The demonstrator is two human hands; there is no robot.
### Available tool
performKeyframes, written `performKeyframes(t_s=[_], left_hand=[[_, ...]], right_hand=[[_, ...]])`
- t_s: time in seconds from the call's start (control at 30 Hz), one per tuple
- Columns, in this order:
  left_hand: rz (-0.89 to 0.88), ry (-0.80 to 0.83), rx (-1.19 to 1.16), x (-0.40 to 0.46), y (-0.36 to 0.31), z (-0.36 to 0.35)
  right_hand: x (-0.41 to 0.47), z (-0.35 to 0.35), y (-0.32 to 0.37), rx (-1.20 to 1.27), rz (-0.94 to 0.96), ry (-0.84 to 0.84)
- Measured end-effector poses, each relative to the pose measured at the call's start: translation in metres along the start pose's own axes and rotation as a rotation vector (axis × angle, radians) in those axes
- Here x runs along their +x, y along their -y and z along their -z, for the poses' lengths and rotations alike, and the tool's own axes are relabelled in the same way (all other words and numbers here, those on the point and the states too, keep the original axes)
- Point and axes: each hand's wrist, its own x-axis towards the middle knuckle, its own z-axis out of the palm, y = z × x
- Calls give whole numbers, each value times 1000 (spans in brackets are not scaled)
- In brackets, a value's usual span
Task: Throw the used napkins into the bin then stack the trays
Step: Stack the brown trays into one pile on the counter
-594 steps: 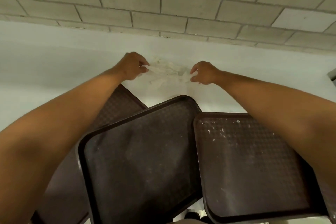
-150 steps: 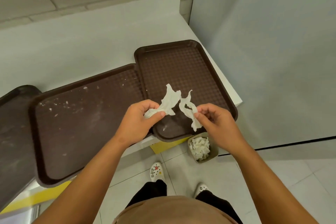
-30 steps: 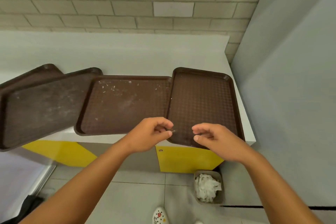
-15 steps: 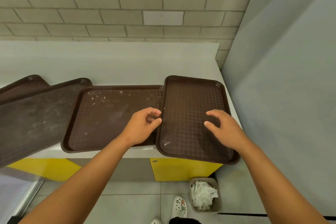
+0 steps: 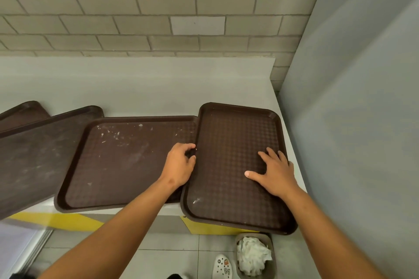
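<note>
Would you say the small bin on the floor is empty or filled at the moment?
Filled: the bin on the floor holds crumpled white napkins nearly up to its rim.

Both hands (image 5: 180,166) on rightmost tray (image 5: 235,133)

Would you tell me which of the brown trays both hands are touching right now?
The rightmost tray, nearest the grey side wall. The left hand grips its left rim and the right hand lies flat on it; the other trays are untouched.
</note>
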Motion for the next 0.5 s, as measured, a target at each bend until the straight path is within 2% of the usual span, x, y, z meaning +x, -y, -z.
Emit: performKeyframes(t_s=[0.4,0.5], left_hand=[[-27,70,-60,2,-2,-3],[-55,105,-66,0,1,9]], right_hand=[[27,24,-9,-16,16,102],[22,23,1,-32,7,79]])
